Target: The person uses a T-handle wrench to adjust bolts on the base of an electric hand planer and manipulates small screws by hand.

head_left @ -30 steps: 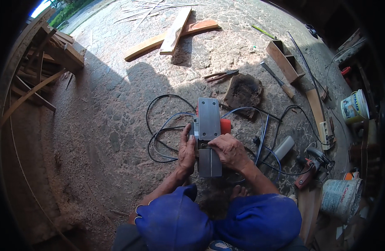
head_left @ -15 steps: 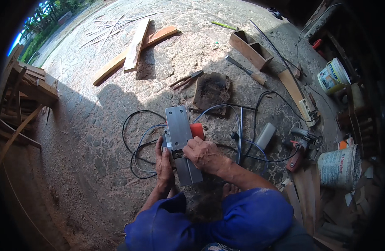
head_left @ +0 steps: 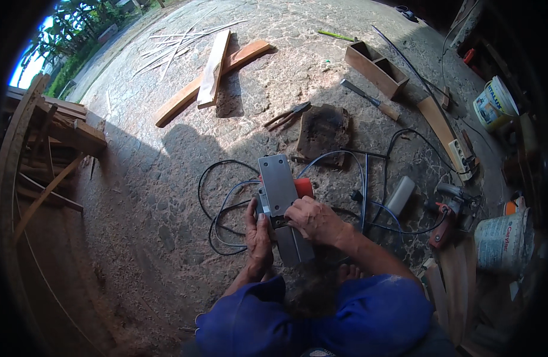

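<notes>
An electric planer (head_left: pixel 276 185) lies sole up between my hands, its grey metal plates facing me and part of its red body showing at the right. My left hand (head_left: pixel 259 240) grips the planer's left side, fingers along the body. At the gap between the two plates, by the cutter slot, my right hand (head_left: pixel 314 220) is closed with curled fingers; what they pinch is hidden. Past the planer lies a dark, worn wooden block (head_left: pixel 323 132), with pincers (head_left: pixel 287 116) at its left.
Crossed planks (head_left: pixel 214 71) lie on the stone floor ahead. At the right are a chisel (head_left: pixel 369 100), a wooden box (head_left: pixel 375 68), a power strip (head_left: pixel 461 159), a red power tool (head_left: pixel 442 229) and two buckets (head_left: pixel 501 243). Black cables (head_left: pixel 201 190) loop around the planer. Stacked timber (head_left: pixel 77 134) stands left.
The whole view has shifted, so everything sits further right in the picture. Both hands keep their places on the planer, with the right one still at the slot.
</notes>
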Tool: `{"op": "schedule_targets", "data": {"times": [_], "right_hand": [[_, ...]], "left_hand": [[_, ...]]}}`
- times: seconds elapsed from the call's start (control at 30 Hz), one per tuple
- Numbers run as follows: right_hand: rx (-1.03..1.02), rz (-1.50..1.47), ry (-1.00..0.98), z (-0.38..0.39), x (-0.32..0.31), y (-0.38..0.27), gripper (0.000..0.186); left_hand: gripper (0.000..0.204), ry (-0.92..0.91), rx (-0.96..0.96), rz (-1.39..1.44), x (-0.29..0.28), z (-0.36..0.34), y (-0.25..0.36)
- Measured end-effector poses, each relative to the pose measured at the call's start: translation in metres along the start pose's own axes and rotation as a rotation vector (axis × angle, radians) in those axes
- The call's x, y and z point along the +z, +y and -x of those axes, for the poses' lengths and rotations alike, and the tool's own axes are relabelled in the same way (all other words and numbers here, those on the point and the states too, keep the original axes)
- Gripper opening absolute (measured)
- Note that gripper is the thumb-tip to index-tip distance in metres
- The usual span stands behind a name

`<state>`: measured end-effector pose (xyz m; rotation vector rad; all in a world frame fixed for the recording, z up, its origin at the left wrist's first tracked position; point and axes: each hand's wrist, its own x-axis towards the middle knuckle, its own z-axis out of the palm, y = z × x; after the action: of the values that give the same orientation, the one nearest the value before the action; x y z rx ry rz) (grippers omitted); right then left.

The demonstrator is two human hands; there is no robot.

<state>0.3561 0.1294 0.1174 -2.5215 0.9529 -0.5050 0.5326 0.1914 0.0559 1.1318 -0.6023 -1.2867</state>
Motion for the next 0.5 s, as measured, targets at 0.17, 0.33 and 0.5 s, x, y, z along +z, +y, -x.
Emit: {"op": "schedule_targets", "data": {"times": [0.17,0.33,0.5], "right_hand": [[-0.103,-0.118,0.006,-0.006,0.005,0.006,0.023],[-0.093,-0.093,-0.005,-0.01,0.006,0.003,0.023],[-0.123,-0.11,-0.012,-0.008,0.005,0.008,0.022]], "left_hand": [[0.05,0.024,-0.04,-0.088,-0.002,-0.001,0.013],[0.049,0.012,-0.069,-0.052,-0.01,-0.005,0.005],[0.051,-0.017,-0.066,0.033,-0.011,-0.003,0.005]]}}
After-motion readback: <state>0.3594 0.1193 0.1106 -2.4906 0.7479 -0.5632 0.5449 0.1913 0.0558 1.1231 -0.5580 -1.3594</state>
